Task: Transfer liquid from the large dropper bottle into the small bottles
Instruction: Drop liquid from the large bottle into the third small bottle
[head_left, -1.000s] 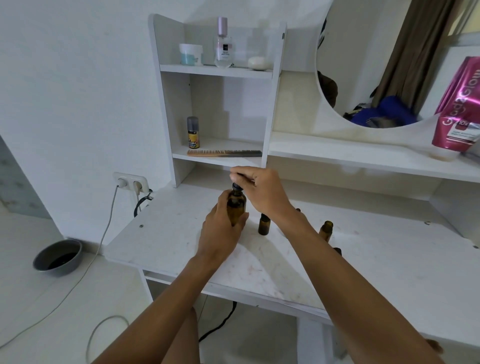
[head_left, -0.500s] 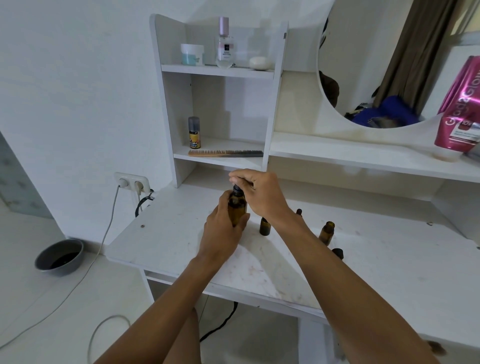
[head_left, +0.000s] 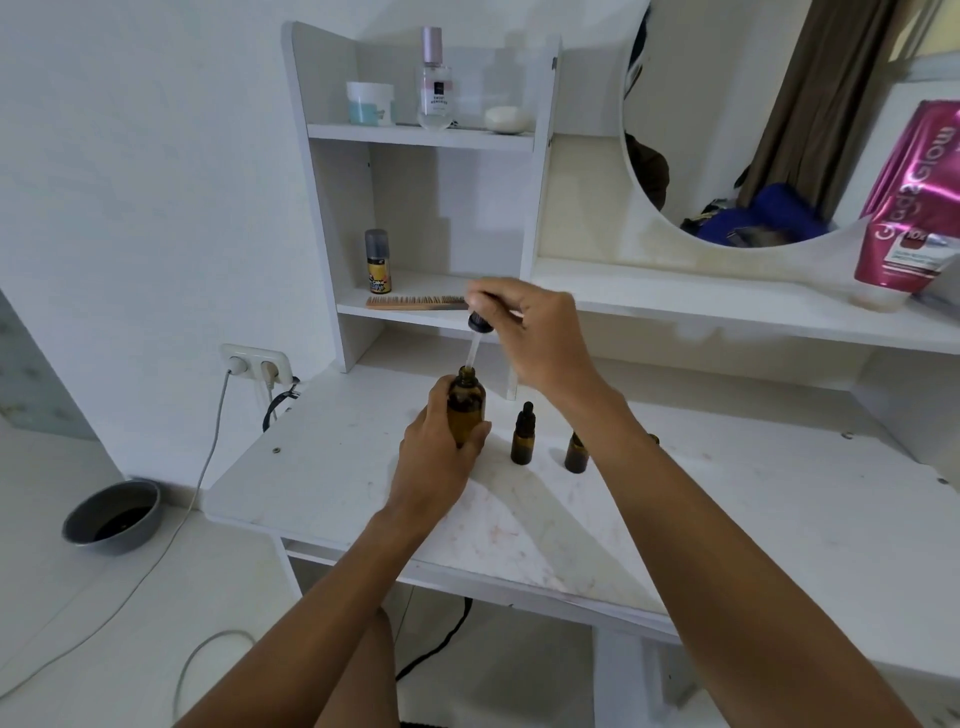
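Note:
The large amber dropper bottle stands on the white vanity top, and my left hand is wrapped around its body. My right hand pinches the black dropper cap above it. The glass pipette hangs from the cap with its tip at the bottle's open neck. A small amber bottle with a black dropper cap stands just right of the large one. A second small amber bottle is further right, partly hidden by my right forearm.
A shelf unit behind holds a wooden comb, a small spray can and toiletries higher up. A pink tube leans on the right shelf under the round mirror. A wall socket with cables is at left, and a grey bowl on the floor.
My right hand has lifted the dropper cap off the large bottle, drawing the pipette up until only its tip is at the neck. My left hand still holds the bottle.

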